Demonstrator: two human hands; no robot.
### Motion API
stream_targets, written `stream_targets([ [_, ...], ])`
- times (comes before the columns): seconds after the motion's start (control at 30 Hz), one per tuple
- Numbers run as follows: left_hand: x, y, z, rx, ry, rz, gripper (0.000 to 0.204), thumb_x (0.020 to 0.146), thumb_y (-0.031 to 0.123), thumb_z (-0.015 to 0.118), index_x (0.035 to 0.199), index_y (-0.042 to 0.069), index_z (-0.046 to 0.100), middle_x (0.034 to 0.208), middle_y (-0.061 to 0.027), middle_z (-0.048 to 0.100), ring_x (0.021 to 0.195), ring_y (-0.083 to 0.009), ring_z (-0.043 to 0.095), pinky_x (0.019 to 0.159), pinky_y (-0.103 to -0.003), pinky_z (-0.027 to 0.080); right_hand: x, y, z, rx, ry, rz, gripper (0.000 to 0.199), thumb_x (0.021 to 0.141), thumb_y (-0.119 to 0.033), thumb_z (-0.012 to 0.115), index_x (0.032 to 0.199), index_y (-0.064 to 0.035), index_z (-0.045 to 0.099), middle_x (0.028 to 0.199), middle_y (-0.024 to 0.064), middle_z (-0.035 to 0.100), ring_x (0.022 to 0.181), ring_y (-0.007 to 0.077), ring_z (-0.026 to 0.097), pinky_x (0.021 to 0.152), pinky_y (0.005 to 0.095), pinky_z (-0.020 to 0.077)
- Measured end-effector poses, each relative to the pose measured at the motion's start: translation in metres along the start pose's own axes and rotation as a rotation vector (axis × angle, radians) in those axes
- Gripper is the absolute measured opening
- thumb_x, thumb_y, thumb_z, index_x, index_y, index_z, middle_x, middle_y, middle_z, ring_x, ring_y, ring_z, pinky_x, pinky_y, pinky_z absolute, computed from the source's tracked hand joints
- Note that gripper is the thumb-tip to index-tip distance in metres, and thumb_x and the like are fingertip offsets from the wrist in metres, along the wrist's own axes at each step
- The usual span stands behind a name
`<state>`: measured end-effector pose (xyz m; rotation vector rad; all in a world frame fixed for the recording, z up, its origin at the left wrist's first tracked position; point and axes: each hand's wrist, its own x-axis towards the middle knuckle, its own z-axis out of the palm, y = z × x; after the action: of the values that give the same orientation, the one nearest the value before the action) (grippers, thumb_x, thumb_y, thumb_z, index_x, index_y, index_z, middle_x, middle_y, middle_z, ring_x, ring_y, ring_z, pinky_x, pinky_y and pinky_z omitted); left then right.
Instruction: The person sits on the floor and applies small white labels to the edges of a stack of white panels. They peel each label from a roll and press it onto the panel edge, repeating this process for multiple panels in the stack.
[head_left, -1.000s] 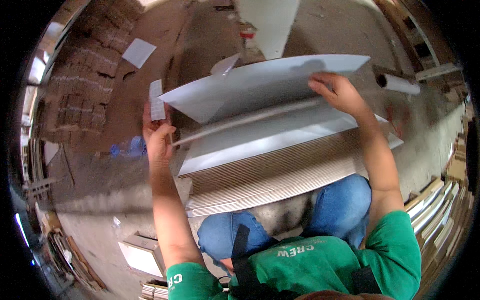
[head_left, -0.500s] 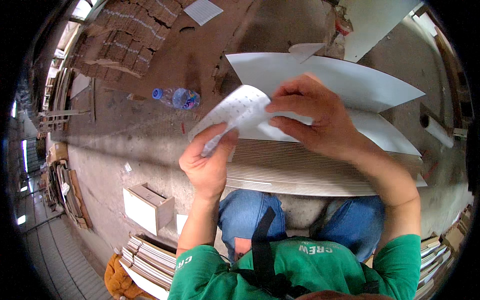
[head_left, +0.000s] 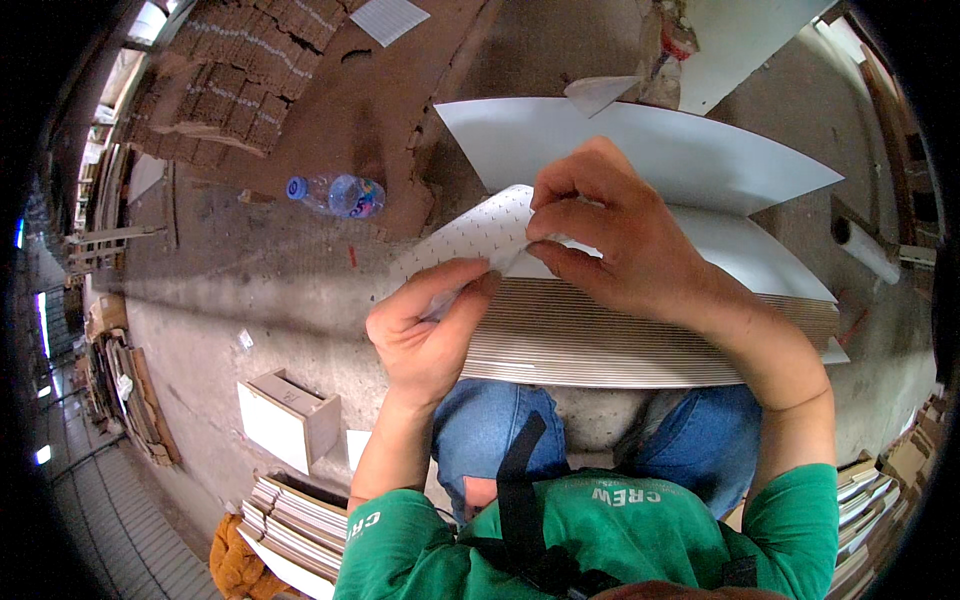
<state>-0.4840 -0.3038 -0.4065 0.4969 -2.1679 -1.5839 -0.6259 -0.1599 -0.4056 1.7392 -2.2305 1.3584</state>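
My left hand [head_left: 425, 335] pinches the near edge of a thin white sheet [head_left: 470, 232] with small dark printed marks, which bends upward. At the sheet's right edge, my right hand [head_left: 625, 235] has thumb and fingertips pressed together. The two hands' fingertips are close to each other, and the fingers partly hide the edge between them. Beneath and beyond them is a stack of thin boards [head_left: 620, 345] in front of my knees. A large white panel [head_left: 640, 150] rises at the far side of the stack.
A clear plastic bottle [head_left: 335, 195] with a blue cap lies on the floor to the left. Nearer stands a small white box-like piece [head_left: 290, 420]. Stacked brown pieces [head_left: 220, 90] are at the far left, and a white roll [head_left: 865, 250] lies at the right.
My right fingers have come together on the sheet's edge, nearer to my left fingertips. The left hand has moved slightly right, and the sheet has tilted flatter. The view has shifted a little.
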Motion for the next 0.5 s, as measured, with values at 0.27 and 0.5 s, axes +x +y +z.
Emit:
stream_targets([
  [0.27,0.004,-0.008,0.000,-0.143,-0.005,-0.201,0.022,0.072,-0.004,0.065,0.094,-0.002,0.064,0.089,-0.0089,0.063,0.077,-0.0130,0.059,0.071,-0.025,0.048,-0.010,0.008,0.005,-0.141,0.028,-0.082,0.014,0.065,-0.007,0.065,0.074,-0.0062,0.055,0.087,0.0067,0.050,0.084,0.0253,0.049,0.072,0.0345,0.0438],
  [0.5,-0.002,-0.023,-0.006,0.008,0.157,-0.140,0.023,0.075,0.000,0.063,0.098,-0.002,0.063,0.095,-0.0087,0.062,0.087,-0.0139,0.056,0.078,-0.026,0.046,-0.103,0.117,-0.044,-0.588,0.158,0.293,0.015,0.066,-0.005,0.067,0.079,-0.0068,0.060,0.088,0.0069,0.052,0.087,0.0245,0.051,0.070,0.0335,0.0467],
])
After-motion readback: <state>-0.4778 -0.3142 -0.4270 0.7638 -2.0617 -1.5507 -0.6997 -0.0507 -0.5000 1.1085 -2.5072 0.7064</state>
